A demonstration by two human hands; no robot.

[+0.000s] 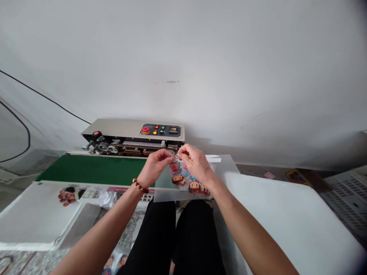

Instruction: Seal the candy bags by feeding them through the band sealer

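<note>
My left hand (pixel 158 163) and my right hand (pixel 195 162) meet in front of the sealing machine, thumbs and forefingers pinched together. Between their fingertips is the top edge of a small clear plastic bag (pixel 174 168) with pink and red contents, partly covered by my fingers. Just below it, on a translucent sheet (pixel 166 195), lie flat brown cartoon-face pieces (pixel 179 180) and a second group of face pieces (pixel 197 188). Some blue and pink bits show under my right hand; whether they are inside the bag I cannot tell.
A band sealing machine (pixel 120 128) with lit buttons stands against the wall, its green conveyor belt (pixel 94 169) running left. White surfaces lie to the right (pixel 275 214) and lower left. More brown pieces (pixel 67 196) rest at left. A white crate (pixel 348 198) stands far right.
</note>
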